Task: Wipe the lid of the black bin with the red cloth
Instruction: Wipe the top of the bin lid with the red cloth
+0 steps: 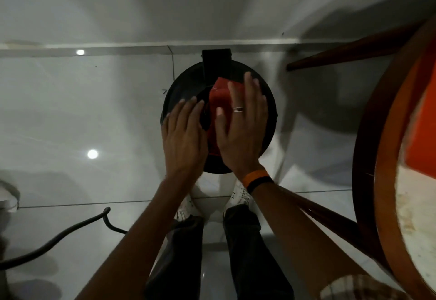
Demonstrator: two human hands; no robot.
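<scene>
A round black bin stands on the floor against the wall, seen from straight above, its lid [186, 82] closed with a hinge block at the far side. The red cloth [219, 98] lies on the lid's centre and right half. My right hand [243, 125], wearing a ring and an orange and black wristband, lies flat on the cloth with its fingers spread, pressing it onto the lid. My left hand [184, 134] rests flat on the lid's left side beside the cloth, fingers together, holding nothing.
A round wooden table [368, 158] with an orange object on it crowds the right side, its legs reaching toward the bin. A dark cable [70, 231] curls over the glossy tiled floor at lower left. My feet stand just in front of the bin.
</scene>
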